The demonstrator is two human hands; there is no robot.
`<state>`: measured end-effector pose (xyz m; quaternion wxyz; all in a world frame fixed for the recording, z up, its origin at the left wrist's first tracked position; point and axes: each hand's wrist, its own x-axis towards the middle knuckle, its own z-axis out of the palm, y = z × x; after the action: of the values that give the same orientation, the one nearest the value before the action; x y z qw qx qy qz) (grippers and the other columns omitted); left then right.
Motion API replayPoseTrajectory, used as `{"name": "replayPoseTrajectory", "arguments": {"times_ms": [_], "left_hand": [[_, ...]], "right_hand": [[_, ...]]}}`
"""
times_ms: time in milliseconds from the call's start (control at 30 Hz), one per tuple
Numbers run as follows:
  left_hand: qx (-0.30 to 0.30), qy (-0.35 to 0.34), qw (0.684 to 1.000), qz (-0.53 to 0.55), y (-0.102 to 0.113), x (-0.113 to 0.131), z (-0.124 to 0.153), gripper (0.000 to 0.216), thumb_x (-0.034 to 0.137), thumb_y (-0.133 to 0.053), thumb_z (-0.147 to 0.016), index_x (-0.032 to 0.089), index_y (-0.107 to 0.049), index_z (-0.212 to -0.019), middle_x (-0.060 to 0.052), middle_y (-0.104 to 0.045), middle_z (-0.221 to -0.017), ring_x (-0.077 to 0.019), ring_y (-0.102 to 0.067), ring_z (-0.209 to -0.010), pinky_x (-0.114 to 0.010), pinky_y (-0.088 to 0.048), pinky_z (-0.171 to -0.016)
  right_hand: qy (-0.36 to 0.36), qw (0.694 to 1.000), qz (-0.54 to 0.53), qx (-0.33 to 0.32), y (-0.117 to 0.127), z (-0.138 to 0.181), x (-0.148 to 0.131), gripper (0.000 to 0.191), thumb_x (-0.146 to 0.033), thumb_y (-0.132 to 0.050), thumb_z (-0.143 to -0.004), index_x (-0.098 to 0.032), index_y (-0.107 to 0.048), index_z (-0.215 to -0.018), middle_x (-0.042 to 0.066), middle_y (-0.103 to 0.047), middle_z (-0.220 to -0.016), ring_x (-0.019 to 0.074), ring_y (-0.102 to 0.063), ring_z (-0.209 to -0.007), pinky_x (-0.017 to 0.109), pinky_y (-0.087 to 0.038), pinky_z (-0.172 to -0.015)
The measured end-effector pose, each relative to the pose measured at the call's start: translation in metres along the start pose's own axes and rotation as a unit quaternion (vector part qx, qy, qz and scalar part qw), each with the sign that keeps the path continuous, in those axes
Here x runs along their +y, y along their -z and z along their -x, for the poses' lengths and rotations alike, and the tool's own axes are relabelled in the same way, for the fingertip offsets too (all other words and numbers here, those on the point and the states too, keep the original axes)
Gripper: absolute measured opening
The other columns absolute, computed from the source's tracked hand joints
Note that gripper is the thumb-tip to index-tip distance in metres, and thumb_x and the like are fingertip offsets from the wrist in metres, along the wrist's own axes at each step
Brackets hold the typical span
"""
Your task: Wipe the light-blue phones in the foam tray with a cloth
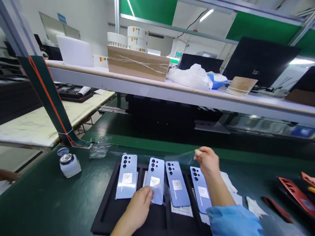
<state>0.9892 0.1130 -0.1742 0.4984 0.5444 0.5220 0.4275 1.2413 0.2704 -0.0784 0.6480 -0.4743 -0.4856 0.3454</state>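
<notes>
Several light-blue phones lie back up along a black foam tray (105, 218), each with a white label. My left hand (137, 210) pinches a thin clear film (166, 193) at the lower end of the second phone (155, 172). My right hand (209, 161) is raised above the rightmost phone (201, 192), its fingertips closed on clear film that stretches leftward. Whether both hands hold one sheet I cannot tell. Between the hands lies the third phone (178, 189), over a printed paper slip. The leftmost phone (126, 176) is apart from both hands.
A white dispenser bottle (70, 165) and crumpled clear plastic (100, 148) stand left on the green table. Right are white scraps (254, 206), a dark red strip (277, 208), red phones (300, 197) and another person's blurred hand. A shelf (144, 90) crosses above.
</notes>
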Motion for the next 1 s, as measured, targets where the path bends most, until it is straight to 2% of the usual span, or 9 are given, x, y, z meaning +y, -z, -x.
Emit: {"name": "replayPoseTrajectory", "arguments": {"times_ms": [100,167,233,333,433,633,700,867,1000], "left_hand": [[-0.018,0.042,0.996,0.082,0.004,-0.004,-0.003,0.055,0.068,-0.055,-0.08,0.017,-0.065,-0.099,-0.007,-0.063,-0.084,-0.0224,-0.059,-0.073,-0.034,-0.044,-0.07],[-0.028,0.07,0.987,0.145,0.008,-0.004,-0.004,0.07,0.075,-0.058,-0.075,0.015,-0.064,-0.109,-0.011,-0.066,-0.093,-0.0238,-0.063,-0.079,-0.036,-0.047,-0.074],[-0.038,0.089,0.975,0.2,0.012,-0.001,-0.003,0.077,0.079,-0.056,-0.075,0.015,-0.062,-0.117,-0.014,-0.068,-0.105,-0.0258,-0.067,-0.089,-0.038,-0.05,-0.081],[-0.034,0.083,0.946,0.31,0.016,0.005,0.007,0.075,0.076,-0.057,-0.079,0.015,-0.062,-0.122,-0.016,-0.07,-0.111,-0.0264,-0.068,-0.096,-0.037,-0.052,-0.084],[0.062,0.055,0.904,0.42,0.028,0.006,0.021,0.062,0.058,-0.077,-0.075,0.013,-0.066,-0.115,-0.015,-0.074,-0.101,-0.024,-0.07,-0.082,-0.031,-0.054,-0.071],[0.343,-0.033,0.827,0.445,0.09,0.001,0.046,0.058,0.037,-0.081,-0.074,0.017,-0.059,-0.124,-0.011,-0.076,-0.09,-0.0212,-0.072,-0.072,-0.03,-0.058,-0.07],[0.402,-0.065,0.8,0.441,0.102,-0.003,0.048,0.052,0.036,-0.076,-0.077,0.016,-0.059,-0.121,-0.011,-0.076,-0.087,-0.0218,-0.073,-0.072,-0.031,-0.059,-0.069],[0.448,-0.072,0.783,0.427,0.099,-0.015,0.043,0.044,0.039,-0.076,-0.075,0.016,-0.06,-0.11,-0.007,-0.075,-0.079,-0.0191,-0.071,-0.065,-0.027,-0.059,-0.063],[0.447,-0.076,0.798,0.396,0.09,-0.015,0.041,0.051,0.045,-0.08,-0.073,0.014,-0.062,-0.109,-0.007,-0.075,-0.079,-0.0195,-0.07,-0.064,-0.027,-0.057,-0.062]], "right_hand": [[0.096,0.991,0.008,0.098,0.014,0.002,-0.028,0.035,-0.037,-0.074,-0.064,-0.02,-0.052,-0.086,-0.003,-0.056,-0.074,0.0136,-0.057,-0.065,0.029,-0.05,-0.066],[0.147,0.987,0.045,0.05,0.004,0.036,-0.039,0.027,-0.03,-0.073,-0.07,-0.019,-0.058,-0.09,0.003,-0.062,-0.09,0.019,-0.062,-0.085,0.035,-0.05,-0.082],[0.221,0.955,0.144,-0.132,-0.017,0.083,-0.042,0.009,-0.023,-0.062,-0.081,-0.02,-0.06,-0.089,0.008,-0.063,-0.107,0.0245,-0.059,-0.108,0.043,-0.044,-0.099],[0.225,0.847,0.212,-0.433,-0.053,0.148,-0.044,0.023,-0.01,-0.054,-0.08,-0.022,-0.06,-0.099,0.007,-0.063,-0.108,0.0248,-0.056,-0.116,0.051,-0.032,-0.112],[0.167,0.785,0.189,-0.566,-0.073,0.176,-0.046,0.028,-0.013,-0.059,-0.079,-0.024,-0.061,-0.105,0.005,-0.065,-0.112,0.0272,-0.048,-0.13,0.053,-0.022,-0.118],[0.136,0.858,0.185,-0.459,-0.097,0.164,-0.023,0.022,-0.024,-0.055,-0.091,-0.021,-0.058,-0.113,0.006,-0.065,-0.104,0.0204,-0.061,-0.096,0.034,-0.047,-0.089],[0.179,0.822,0.264,-0.471,-0.115,0.172,-0.009,0.024,-0.02,-0.059,-0.087,-0.02,-0.059,-0.112,0.008,-0.064,-0.105,0.0222,-0.059,-0.097,0.035,-0.047,-0.088],[0.299,0.657,0.421,-0.549,-0.158,0.207,0.015,0.022,-0.029,-0.065,-0.084,-0.02,-0.063,-0.104,0.009,-0.062,-0.1,0.0264,-0.057,-0.095,0.039,-0.047,-0.084],[0.354,0.606,0.452,-0.55,-0.172,0.211,0.021,0.017,-0.032,-0.059,-0.088,-0.018,-0.064,-0.098,0.01,-0.061,-0.098,0.0265,-0.057,-0.093,0.04,-0.047,-0.081]]}}
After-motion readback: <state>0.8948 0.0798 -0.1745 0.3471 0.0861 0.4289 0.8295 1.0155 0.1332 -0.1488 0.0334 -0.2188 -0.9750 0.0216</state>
